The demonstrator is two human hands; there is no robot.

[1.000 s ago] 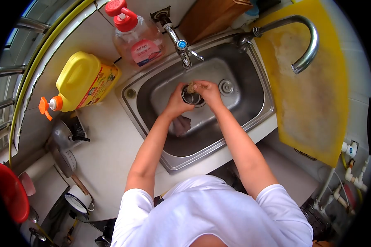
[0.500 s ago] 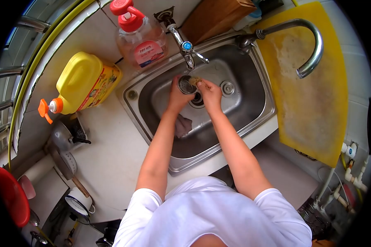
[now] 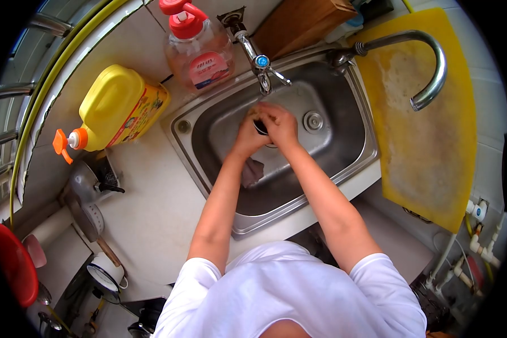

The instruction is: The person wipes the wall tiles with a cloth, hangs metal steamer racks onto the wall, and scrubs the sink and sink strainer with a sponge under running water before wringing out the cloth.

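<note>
Over the steel sink [image 3: 335, 141], my left hand [image 3: 249, 137] is closed around a small round metal cup [image 3: 259, 127]. Only part of its dark opening shows between the hands. My right hand [image 3: 282, 125] is bent over the cup's rim, fingers pressed together at the far side. A tan scrubber was in those fingers a moment ago; now it is mostly hidden by them. Just beyond the hands is the chrome tap [image 3: 264, 84]. A greyish cloth [image 3: 252, 172] lies in the sink near my left wrist.
A yellow detergent jug [image 3: 115, 107] and a clear pump bottle with a red top [image 3: 205, 62] stand at the sink's left and back. A curved spout [image 3: 436, 62] rises at the right before a yellow board [image 3: 428, 141]. Pans [image 3: 87, 217] sit at the left.
My right hand has moved over the cup and its fingers now cover much of the rim and the scrubber. The cup's opening shows less than before.
</note>
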